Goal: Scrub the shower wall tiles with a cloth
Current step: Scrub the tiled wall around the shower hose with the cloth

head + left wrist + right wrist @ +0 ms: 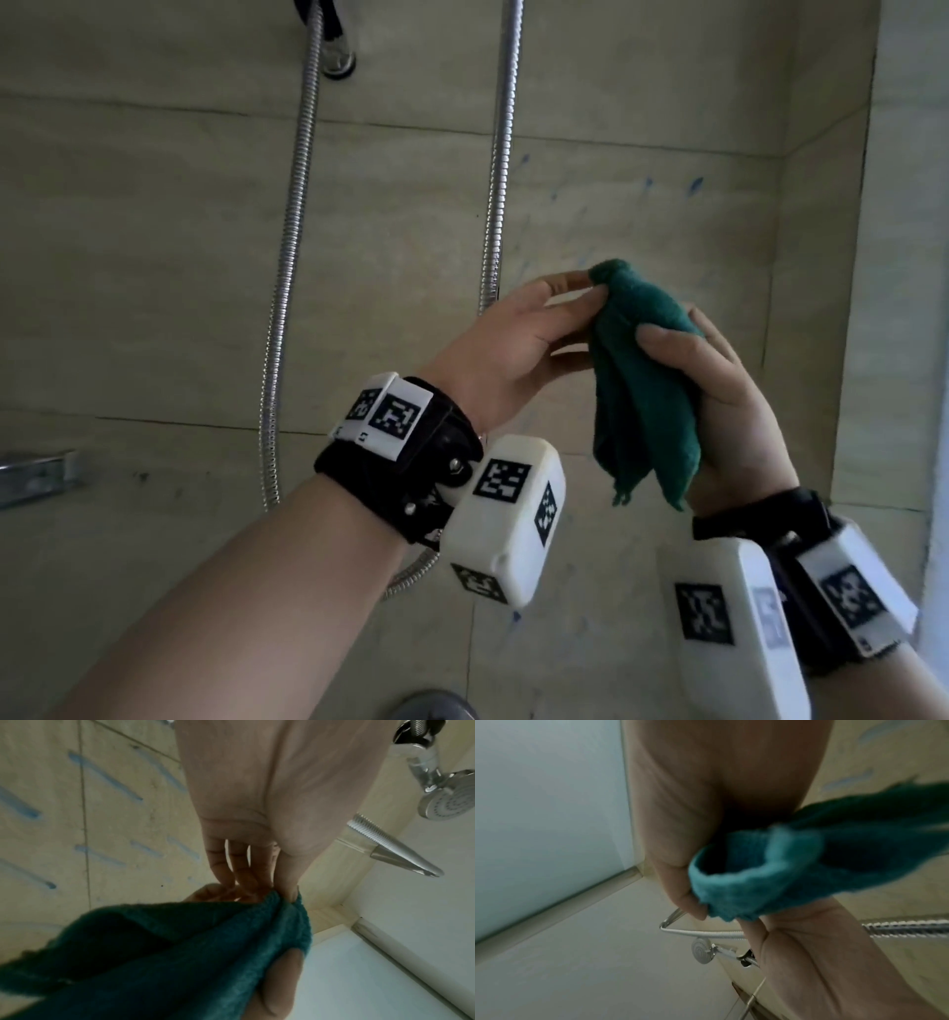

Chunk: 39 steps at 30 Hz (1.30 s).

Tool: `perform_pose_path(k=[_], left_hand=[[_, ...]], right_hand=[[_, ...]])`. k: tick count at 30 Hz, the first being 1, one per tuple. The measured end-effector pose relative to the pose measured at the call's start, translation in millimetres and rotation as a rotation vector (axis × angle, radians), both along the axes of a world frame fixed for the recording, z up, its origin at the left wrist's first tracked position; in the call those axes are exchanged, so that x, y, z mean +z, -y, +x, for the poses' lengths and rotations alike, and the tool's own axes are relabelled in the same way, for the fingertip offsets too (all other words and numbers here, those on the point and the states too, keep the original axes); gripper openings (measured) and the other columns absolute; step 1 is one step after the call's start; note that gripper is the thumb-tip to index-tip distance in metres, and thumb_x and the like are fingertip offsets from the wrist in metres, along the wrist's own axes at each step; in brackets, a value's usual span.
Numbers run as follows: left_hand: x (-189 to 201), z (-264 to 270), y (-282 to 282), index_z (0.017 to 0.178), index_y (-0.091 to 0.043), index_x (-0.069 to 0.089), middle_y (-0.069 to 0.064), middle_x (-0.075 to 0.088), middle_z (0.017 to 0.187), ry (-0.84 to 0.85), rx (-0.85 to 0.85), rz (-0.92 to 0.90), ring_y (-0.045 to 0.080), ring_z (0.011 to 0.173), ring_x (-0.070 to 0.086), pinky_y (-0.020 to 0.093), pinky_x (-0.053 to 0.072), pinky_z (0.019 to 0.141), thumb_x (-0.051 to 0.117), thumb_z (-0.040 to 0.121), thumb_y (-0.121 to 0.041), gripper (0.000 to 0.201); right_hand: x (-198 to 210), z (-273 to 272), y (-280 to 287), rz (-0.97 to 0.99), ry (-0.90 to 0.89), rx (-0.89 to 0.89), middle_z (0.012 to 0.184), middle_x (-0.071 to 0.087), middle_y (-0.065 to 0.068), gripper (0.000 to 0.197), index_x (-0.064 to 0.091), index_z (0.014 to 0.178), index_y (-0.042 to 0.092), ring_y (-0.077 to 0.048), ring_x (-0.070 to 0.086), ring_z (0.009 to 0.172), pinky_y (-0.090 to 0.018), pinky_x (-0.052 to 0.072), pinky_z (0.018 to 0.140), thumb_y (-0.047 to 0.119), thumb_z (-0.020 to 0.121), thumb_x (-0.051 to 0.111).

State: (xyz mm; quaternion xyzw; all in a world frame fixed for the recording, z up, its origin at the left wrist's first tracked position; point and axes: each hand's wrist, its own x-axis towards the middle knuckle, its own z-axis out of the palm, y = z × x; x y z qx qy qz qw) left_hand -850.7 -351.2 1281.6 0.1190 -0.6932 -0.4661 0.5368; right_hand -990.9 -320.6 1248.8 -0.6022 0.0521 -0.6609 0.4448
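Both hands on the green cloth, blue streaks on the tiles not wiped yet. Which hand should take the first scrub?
Probably right. The right hand wraps the green cloth with its thumb across it; the left hand only pinches the top corner. The blue streaks lie up on the right.

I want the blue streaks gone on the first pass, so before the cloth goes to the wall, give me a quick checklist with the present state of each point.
1. Cloth in hand: ok. The right hand grips the green cloth and the left hand pinches its top corner.
2. Cloth folded into a flat pad: not ok. It hangs bunched, loose ends down.
3. Cloth on the wall tiles: not ok. It is held in the air in front of them.
4. Target in sight: ok. Blue marks show on the tiles above and right of the hands.
5. Shower hose out of the way: ok. It hangs left of the marks.
6. Cloth wet: cannot tell.
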Motion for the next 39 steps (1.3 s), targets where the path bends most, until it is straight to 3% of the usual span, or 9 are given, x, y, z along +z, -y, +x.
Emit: perform_pose_path(k=[4, 8, 11, 17, 21, 25, 28, 31, 39], left_hand=[[4.4, 12.0, -5.7, 0.117, -0.002, 0.052, 0.009, 0.063, 0.093, 0.254, 0.169, -0.036, 0.016, 0.077, 0.062, 0.025, 0.053, 0.065, 0.05, 0.096, -0.046, 0.049], [7.5, 24.5, -18.9, 0.113, -0.007, 0.055, 0.01, 0.066, 0.083, 0.456, 0.278, -0.095, 0.018, 0.061, 0.063, 0.023, 0.047, 0.052, 0.041, 0.098, -0.051, 0.049], [19.0, 40.2, -28.2, 0.104, -0.011, 0.059, 0.006, 0.068, 0.074, 0.476, 0.284, -0.131, 0.019, 0.057, 0.063, 0.022, 0.045, 0.047, 0.051, 0.097, -0.038, 0.029], [38.3, 76.2, -24.5, 0.086, -0.011, 0.062, 0.001, 0.06, 0.058, -0.211, 0.164, -0.161, 0.009, 0.04, 0.05, 0.017, 0.031, 0.036, 0.06, 0.079, -0.026, 0.017], [52.2, 90.2, 0.2, 0.089, -0.012, 0.056, 0.002, 0.059, 0.067, -0.472, 0.437, -0.113, 0.013, 0.051, 0.057, 0.02, 0.037, 0.042, 0.051, 0.094, -0.01, 0.007], [65.3, 92.1, 36.5, 0.115, -0.01, 0.057, 0.005, 0.059, 0.113, -0.129, 0.958, -0.39, 0.019, 0.105, 0.056, 0.022, 0.046, 0.084, 0.054, 0.091, -0.007, 0.025], [76.3, 92.8, 55.8, 0.145, -0.014, 0.037, 0.009, 0.022, 0.157, 0.35, 1.279, -0.589, 0.025, 0.145, 0.017, 0.03, 0.013, 0.116, 0.054, 0.093, -0.027, 0.057], [80.8, 93.5, 70.0, 0.154, -0.025, 0.007, 0.002, -0.016, 0.16, 0.65, 1.372, -0.571, 0.026, 0.146, -0.018, 0.041, -0.01, 0.118, 0.048, 0.095, -0.048, 0.075], [77.4, 101.0, 79.3, 0.153, -0.032, 0.005, -0.005, -0.017, 0.16, 0.654, 1.385, -0.633, 0.019, 0.145, -0.021, 0.037, -0.014, 0.116, 0.044, 0.093, -0.055, 0.075]], right_hand=[[8.3, 13.6, -4.0, -0.145, -0.093, 0.164, 0.129, 0.059, -0.015, 0.019, 0.041, 0.085, 0.012, -0.034, 0.058, 0.116, -0.042, 0.055, 0.084, -0.004, 0.076, 0.049], [12.2, 13.9, -7.3, -0.197, -0.146, 0.032, 0.123, 0.062, -0.018, 0.019, 0.042, 0.086, 0.013, -0.031, 0.064, 0.104, -0.037, 0.055, 0.073, -0.006, 0.083, 0.045], [18.4, 9.8, 0.6, -0.144, -0.042, -0.103, 0.109, 0.066, -0.016, 0.023, 0.048, 0.086, 0.012, -0.027, 0.066, 0.093, -0.039, 0.056, 0.083, -0.01, 0.085, 0.047], [39.6, 7.7, 23.0, -0.075, -0.2, -0.566, 0.08, 0.064, 0.0, 0.021, 0.058, 0.087, 0.02, -0.022, 0.062, 0.075, -0.036, 0.054, 0.072, 0.0, 0.084, 0.067], [62.9, 15.6, 31.0, -0.208, -0.406, -0.887, 0.081, 0.064, 0.001, 0.026, 0.059, 0.101, 0.017, -0.008, 0.058, 0.063, -0.019, 0.048, 0.057, 0.029, 0.082, 0.073], [94.0, 24.2, 39.5, -0.429, -0.519, -1.127, 0.094, 0.06, -0.003, 0.023, 0.059, 0.107, 0.013, -0.017, 0.054, 0.075, -0.022, 0.038, 0.058, 0.022, 0.088, 0.067], [114.9, 28.1, 47.2, -0.569, -0.537, -1.231, 0.103, 0.059, 0.002, 0.031, 0.058, 0.117, 0.011, -0.014, 0.052, 0.09, -0.016, 0.036, 0.07, 0.011, 0.087, 0.066], [130.5, 32.3, 60.3, -0.688, -0.568, -1.295, 0.109, 0.065, -0.007, 0.031, 0.066, 0.117, 0.008, -0.021, 0.058, 0.096, -0.015, 0.035, 0.08, 0.007, 0.086, 0.067], [156.9, 45.6, 93.9, -0.836, -0.647, -1.395, 0.122, 0.057, -0.012, 0.027, 0.068, 0.114, 0.002, -0.031, 0.057, 0.105, -0.027, 0.042, 0.09, 0.002, 0.088, 0.062]])
